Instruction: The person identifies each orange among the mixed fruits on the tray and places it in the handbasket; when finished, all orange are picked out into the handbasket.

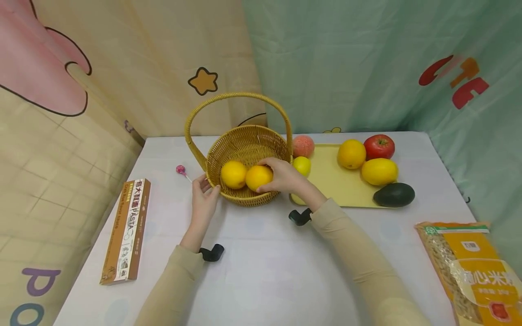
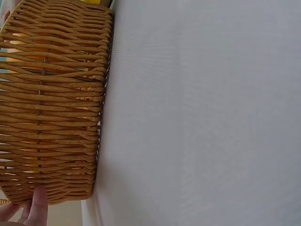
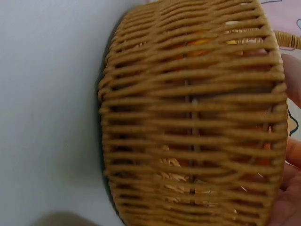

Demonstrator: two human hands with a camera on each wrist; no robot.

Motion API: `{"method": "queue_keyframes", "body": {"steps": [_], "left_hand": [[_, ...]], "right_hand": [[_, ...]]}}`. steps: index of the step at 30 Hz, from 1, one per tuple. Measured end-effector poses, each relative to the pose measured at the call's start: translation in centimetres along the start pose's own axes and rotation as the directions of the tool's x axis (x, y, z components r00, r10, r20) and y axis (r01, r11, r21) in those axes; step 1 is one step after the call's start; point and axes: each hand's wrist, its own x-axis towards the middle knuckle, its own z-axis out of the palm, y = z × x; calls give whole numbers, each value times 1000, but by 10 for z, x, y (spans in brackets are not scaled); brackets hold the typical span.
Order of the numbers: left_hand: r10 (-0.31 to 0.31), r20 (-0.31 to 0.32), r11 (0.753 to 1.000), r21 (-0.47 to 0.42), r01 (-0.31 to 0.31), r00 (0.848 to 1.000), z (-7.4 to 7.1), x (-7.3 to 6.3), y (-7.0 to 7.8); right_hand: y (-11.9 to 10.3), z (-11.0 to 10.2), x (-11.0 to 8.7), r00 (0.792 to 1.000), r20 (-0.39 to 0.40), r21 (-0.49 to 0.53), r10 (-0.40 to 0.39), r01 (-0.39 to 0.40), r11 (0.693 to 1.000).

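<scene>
In the head view, we see the right hand (image 1: 281, 175) curled round one orange (image 1: 258, 178) inside the wicker basket (image 1: 244, 149), with a second orange (image 1: 234, 174) just to its left. The left hand (image 1: 205, 197) holds the basket's near left edge; from the left wrist, we also see a fingertip (image 2: 39, 197) against the outer weave, which the head view hides. Both wrist views give us the basket's outside on the white table (image 2: 202, 113), with the fruit only as orange patches through the gaps.

The head view alone shows us the yellow tray (image 1: 324, 181) to the right, bearing a red apple (image 1: 379, 149) at its far right, the pasta box (image 1: 125, 231) at left, a lollipop (image 1: 181, 169) between box and basket, and a packet (image 1: 473, 271) near right.
</scene>
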Motion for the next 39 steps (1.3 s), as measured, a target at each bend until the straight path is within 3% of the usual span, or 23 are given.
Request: {"method": "queue_keyframes", "body": {"steps": [12, 18, 26, 34, 39], "left_hand": [[33, 13, 999, 0, -33, 999, -2, 1, -1], [18, 11, 1000, 20, -19, 1000, -1, 0, 1], [3, 11, 1000, 3, -3, 1000, 0, -1, -1], [35, -25, 999, 8, -35, 999, 1, -3, -6], [70, -37, 998, 5, -70, 997, 3, -3, -7]], "right_hand": [[-16, 15, 18, 998, 5, -2, 64, -64, 998], [-18, 15, 19, 997, 38, -53, 71, -68, 996], [-18, 15, 14, 993, 70, -34, 96, -94, 995], [-15, 13, 9, 999, -32, 39, 5, -4, 999], [-15, 6, -4, 993, -118, 92, -8, 19, 996]]}}
